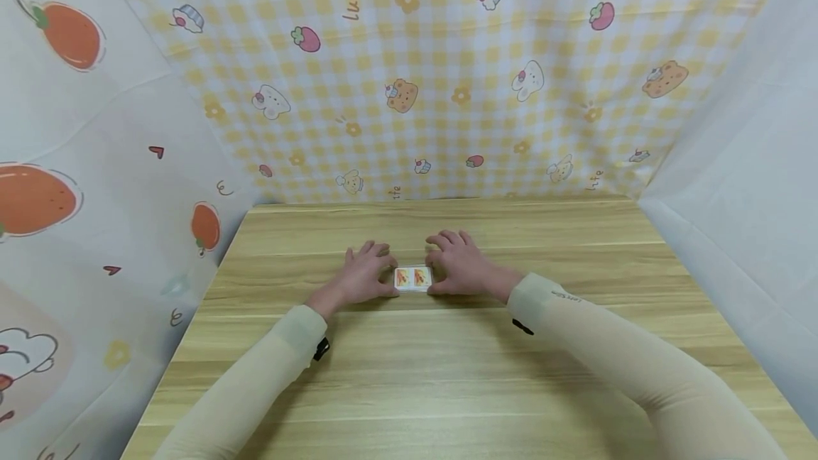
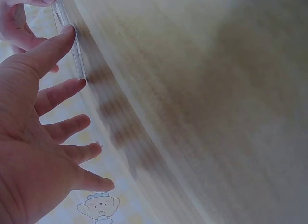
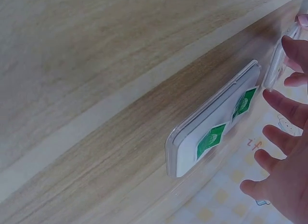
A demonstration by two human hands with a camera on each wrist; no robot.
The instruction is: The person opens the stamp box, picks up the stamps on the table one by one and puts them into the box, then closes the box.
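A small flat clear case (image 1: 412, 278) with two orange pictures on its white face lies on the wooden table between both hands. From its left end, my left hand (image 1: 362, 277) holds it by the corners, thumb on the near edge and forefinger on the far one. At the other end my right hand (image 1: 461, 265) grips it the same way, the remaining fingers spread. Both wrist views show the clear case only edge-on. A second flat case (image 3: 211, 123) with two green labels lies beside the right hand in the right wrist view; the head view does not show it.
The wood-grain table (image 1: 409, 382) runs back to a yellow checked curtain (image 1: 434, 91). A white printed cloth (image 1: 128, 133) hangs at the left and a plain white one (image 1: 735, 148) at the right.
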